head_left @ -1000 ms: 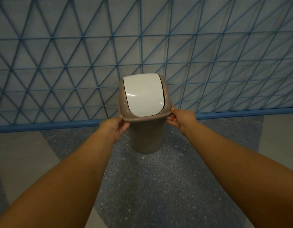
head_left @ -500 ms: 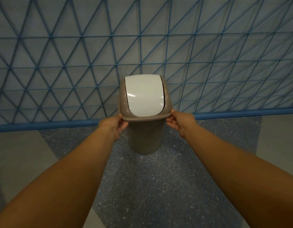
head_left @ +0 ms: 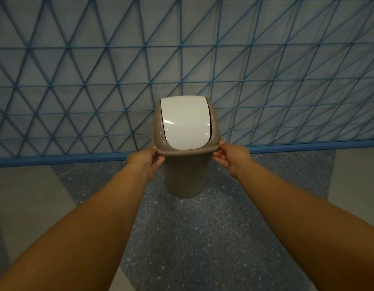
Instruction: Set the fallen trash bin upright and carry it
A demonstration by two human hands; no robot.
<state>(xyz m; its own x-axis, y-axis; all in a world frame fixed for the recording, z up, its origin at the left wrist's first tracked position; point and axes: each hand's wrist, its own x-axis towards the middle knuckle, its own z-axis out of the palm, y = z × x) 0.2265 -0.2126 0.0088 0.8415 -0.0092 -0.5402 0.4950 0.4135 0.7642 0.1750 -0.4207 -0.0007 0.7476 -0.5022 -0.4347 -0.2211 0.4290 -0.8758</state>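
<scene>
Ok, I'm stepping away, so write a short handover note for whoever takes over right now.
Left hand: shut on the bin's rim, left side.
Right hand: shut on the rim, right side.
Bin: upright, white swing lid closed, held in front of the blue lattice wall, over the speckled floor.
Done: bin is upright and gripped.
Left: carry it; whether it has cleared the floor I cannot tell.

We see a taupe smooth-plastic trash bin (head_left: 185, 177) with a glossy white swing lid (head_left: 185, 122); behind it, blue painted metal lattice (head_left: 266, 70); beneath it, speckled matt stone floor (head_left: 203, 238).
</scene>
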